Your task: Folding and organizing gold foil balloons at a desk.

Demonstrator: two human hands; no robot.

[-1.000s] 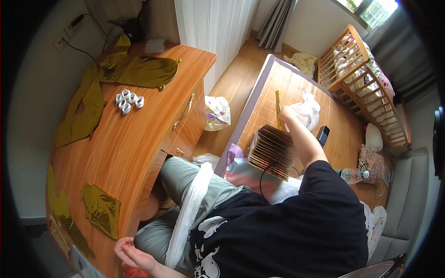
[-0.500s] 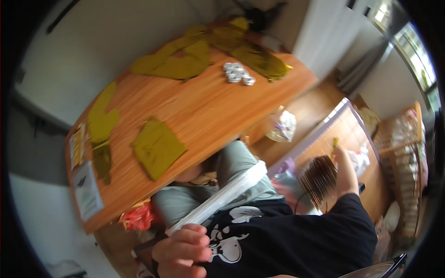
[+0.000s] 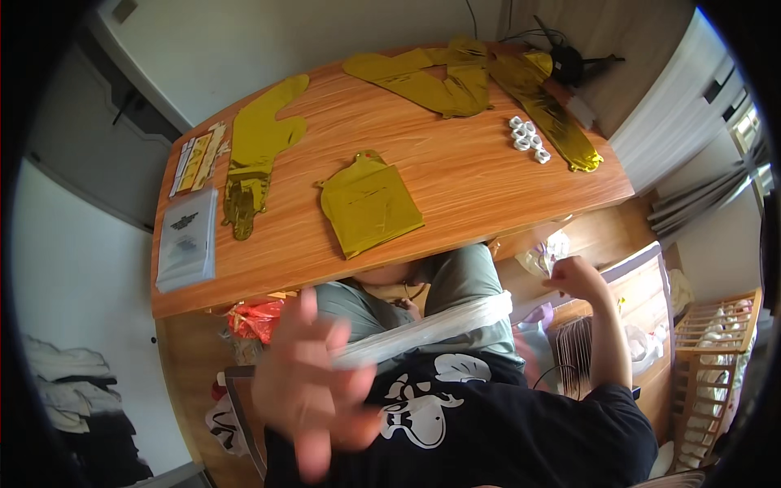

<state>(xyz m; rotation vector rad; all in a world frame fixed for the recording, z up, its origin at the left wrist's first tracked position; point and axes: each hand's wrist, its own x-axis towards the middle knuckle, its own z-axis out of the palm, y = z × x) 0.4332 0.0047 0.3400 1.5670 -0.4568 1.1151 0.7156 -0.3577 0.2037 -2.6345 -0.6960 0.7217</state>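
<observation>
My left hand (image 3: 313, 382) is raised in front of my shirt, smeared by motion, with its fingers spread and nothing seen in them. A long white plastic strip (image 3: 431, 329) lies across my lap just beyond it. Out to the right, my right hand (image 3: 579, 278) hovers past the table's front edge with its fingers curled in; what they hold, if anything, is hidden. Closest to me on the wooden table (image 3: 464, 183) is a folded gold foil balloon (image 3: 373, 207), lying flat. Other flat gold foil balloons rest at the left (image 3: 262, 134), the back (image 3: 443, 81) and the right (image 3: 549, 110).
Several small white rolls (image 3: 527, 140) sit at the table's right. Clear plastic sleeves (image 3: 187, 240) and printed strips (image 3: 198, 163) lie at its left end. A red bag (image 3: 254, 320) is below the front edge. A low table (image 3: 643, 289) and a wooden rack (image 3: 716, 333) stand right.
The view has turned, so the table shows farther right. My right hand has come away from the low table on the right toward the big table. My left hand's fingers have spread.
</observation>
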